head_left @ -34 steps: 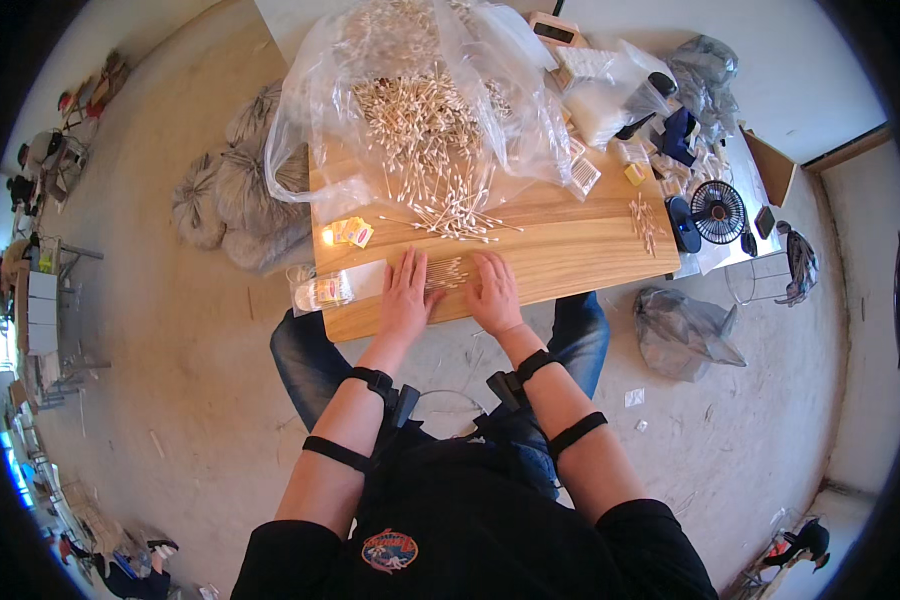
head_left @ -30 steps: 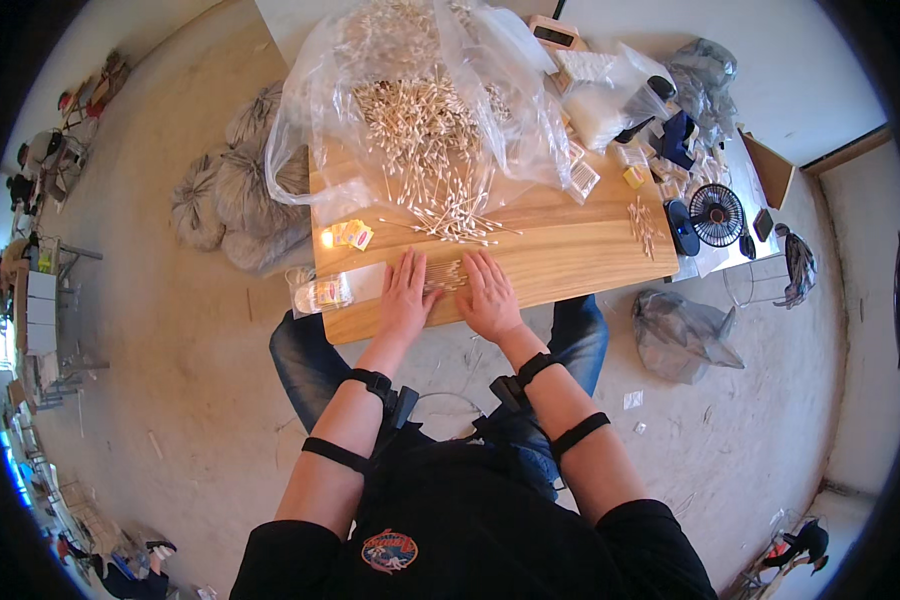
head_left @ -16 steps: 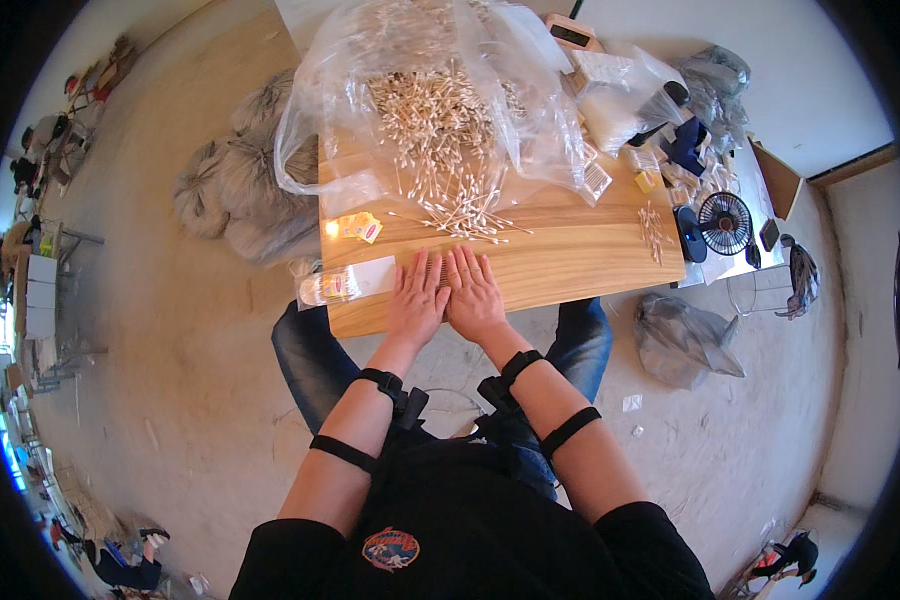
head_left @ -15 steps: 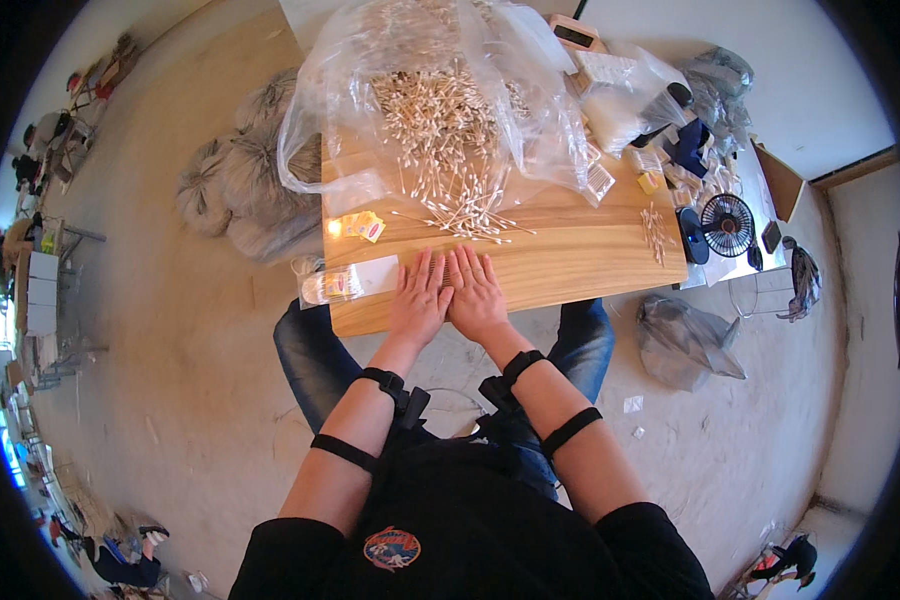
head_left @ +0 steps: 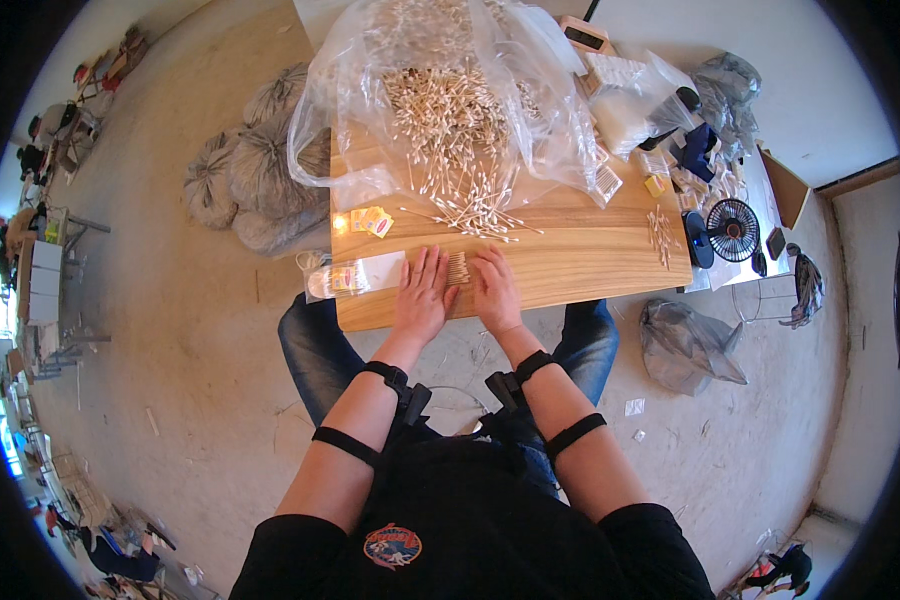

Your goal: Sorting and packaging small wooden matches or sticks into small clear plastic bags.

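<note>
A row of cotton swabs (head_left: 458,268) lies side by side on the wooden table near its front edge, between my hands. My left hand (head_left: 426,290) rests flat over the row's left part, fingers stretched out, hiding some of the swabs. Just right of the row, my right hand (head_left: 495,290) touches the tabletop with its fingers bent and nothing visible in them. Left of my left hand are a white card (head_left: 382,270) and a clear packet with a yellow label (head_left: 343,279). Beyond my hands, loose swabs (head_left: 473,205) spill from a big clear plastic bag (head_left: 315,110).
Small yellow-and-white labels (head_left: 371,221) lie at the table's left. A few swabs (head_left: 660,238) sit apart at the right, near a small black fan (head_left: 733,230). Grey sacks (head_left: 260,180) stand on the floor at left, and a grey bag (head_left: 685,345) at right.
My right hand has moved right, away from my left hand, and its fingers have bent. Part of the swab row now shows between them. The left hand stays flat.
</note>
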Available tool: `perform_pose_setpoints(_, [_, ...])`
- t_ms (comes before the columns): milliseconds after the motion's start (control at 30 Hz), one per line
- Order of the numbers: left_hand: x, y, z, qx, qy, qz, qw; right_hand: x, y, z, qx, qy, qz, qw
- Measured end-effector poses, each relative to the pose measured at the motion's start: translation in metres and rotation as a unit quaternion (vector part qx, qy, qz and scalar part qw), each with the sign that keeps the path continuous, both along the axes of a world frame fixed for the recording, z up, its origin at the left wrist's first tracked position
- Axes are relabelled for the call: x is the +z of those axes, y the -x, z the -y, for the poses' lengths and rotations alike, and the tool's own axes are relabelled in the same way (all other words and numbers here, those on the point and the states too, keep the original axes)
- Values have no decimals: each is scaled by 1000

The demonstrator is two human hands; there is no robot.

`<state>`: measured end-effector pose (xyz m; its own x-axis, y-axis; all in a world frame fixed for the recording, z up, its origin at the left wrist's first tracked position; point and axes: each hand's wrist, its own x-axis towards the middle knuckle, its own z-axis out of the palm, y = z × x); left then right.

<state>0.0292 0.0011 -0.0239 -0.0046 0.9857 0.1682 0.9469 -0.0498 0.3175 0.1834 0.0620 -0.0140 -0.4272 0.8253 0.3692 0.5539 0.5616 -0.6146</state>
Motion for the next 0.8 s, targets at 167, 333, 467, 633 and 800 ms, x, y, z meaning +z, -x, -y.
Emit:
perform_pose_setpoints(167, [-1,0,1,2,-34,-9,999,-4,-4,0,-46,18,-84,995])
perform_pose_setpoints(333, [1,0,1,2,-27,-8,1000,-3,-2,2,-51,16,-62,997])
perform_pose_setpoints(467, [2,0,1,1,-17,-14,1000,-3,-2,2,-44,9,-54,998])
perform_pose_setpoints(633, [5,0,1,-2,-18,-1,1000,-3,-3,1,-39,16,-46,998])
perform_pose_setpoints(800, [4,0,1,-4,-16,6,1000,1,1,3,-43,18,-49,998])
